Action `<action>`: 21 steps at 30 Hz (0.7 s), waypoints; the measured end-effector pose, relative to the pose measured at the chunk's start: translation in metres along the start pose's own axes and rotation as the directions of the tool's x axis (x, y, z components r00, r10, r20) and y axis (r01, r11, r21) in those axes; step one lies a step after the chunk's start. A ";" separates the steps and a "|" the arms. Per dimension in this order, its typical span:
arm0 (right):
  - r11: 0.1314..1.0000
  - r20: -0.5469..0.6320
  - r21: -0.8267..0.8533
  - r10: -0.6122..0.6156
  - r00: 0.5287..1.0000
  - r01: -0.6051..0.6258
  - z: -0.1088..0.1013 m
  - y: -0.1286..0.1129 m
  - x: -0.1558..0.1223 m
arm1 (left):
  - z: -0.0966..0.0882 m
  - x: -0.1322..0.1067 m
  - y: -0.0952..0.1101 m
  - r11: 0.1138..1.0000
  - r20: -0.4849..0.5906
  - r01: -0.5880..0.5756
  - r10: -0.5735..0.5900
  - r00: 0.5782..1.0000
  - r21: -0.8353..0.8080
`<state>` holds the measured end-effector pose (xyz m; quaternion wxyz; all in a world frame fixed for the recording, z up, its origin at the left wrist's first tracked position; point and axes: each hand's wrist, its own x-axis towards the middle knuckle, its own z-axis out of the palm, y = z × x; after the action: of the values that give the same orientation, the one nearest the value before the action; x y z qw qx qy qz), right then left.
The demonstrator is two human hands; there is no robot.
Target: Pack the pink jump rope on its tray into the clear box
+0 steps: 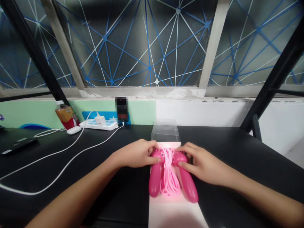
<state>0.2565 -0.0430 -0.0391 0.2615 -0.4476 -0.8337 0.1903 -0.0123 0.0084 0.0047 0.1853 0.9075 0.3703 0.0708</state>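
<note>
A pink jump rope (169, 177) lies on a long white card (173, 212), its cord gathered in a looped bundle between two darker pink handles. My left hand (139, 154) pinches the top of the left handle, thumb across its near side. On the other side, my right hand (201, 161) grips the top of the right handle between thumb and fingers. Both handles point down toward me and splay slightly outward. Just beyond the card lies a clear plastic sleeve or box (165, 131), partly against the wall.
A white power strip (102, 125) with a plugged-in charger sits at the back left, beside a bottle (66, 115) and a white mouse (73, 130). A white cable (68, 179) loops over the black desk (123, 202). A pixelated phone-like object (122, 109) leans on the wall.
</note>
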 end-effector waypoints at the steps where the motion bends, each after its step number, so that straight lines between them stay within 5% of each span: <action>1: 1.000 -0.014 0.028 0.011 1.000 -0.011 0.002 0.000 0.001 | 0.001 0.001 -0.001 1.000 -0.006 0.010 -0.010 1.000 -0.009; 21: 1.000 -0.062 -0.010 -0.024 0.998 0.023 0.004 0.006 0.002 | -0.003 -0.002 -0.005 1.000 -0.016 -0.012 0.011 1.000 -0.022</action>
<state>0.2566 -0.0387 -0.0449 0.2871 -0.4447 -0.8313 0.1694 -0.0176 0.0107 0.0054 0.1919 0.9069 0.3658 0.0833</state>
